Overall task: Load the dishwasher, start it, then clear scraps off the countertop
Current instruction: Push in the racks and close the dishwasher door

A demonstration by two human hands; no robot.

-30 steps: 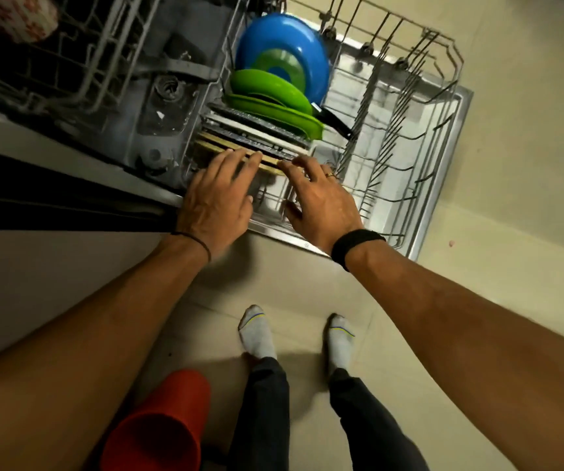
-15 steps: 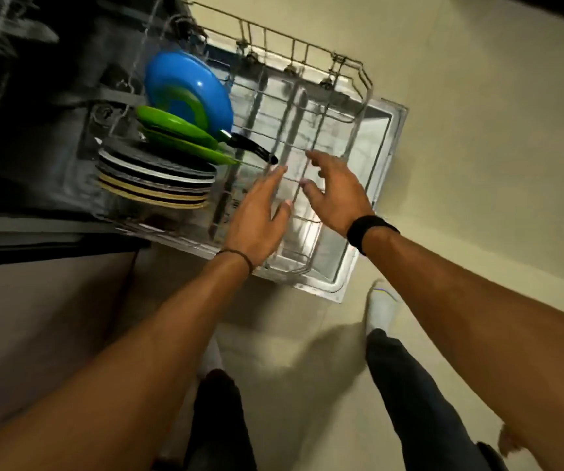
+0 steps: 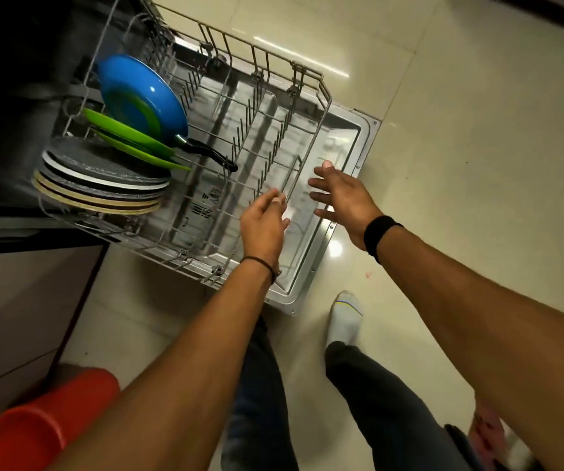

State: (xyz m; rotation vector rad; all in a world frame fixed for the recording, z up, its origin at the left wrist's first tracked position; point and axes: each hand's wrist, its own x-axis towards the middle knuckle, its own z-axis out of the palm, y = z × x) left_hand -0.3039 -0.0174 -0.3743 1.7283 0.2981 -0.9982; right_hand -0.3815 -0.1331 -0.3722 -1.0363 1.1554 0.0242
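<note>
the hands have left the plates (image 3: 104, 180) for the rack (image 3: 312, 144) front; left hand (image 3: 263, 226) and right hand (image 3: 345, 202) are spread, empty. best grip evenly, push straight.

Home kitchen: open dishwasher rack (image 3: 311, 137) holding plates (image 3: 104, 185), tiled floor (image 3: 477, 130).

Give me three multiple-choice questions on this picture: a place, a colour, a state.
1. Where in the rack do the plates stand? A. the end toward the machine B. the outer end C. all over
2. What colour is the pan? A. red B. blue C. white
3. How are the left hand and right hand? A. both holding plates B. one gripping the pan C. both open, holding no dish
Answers: 1 A, they crowd the inner end; 2 B, its bowl is blue; 3 C, fingers straight, no dish held.
</note>
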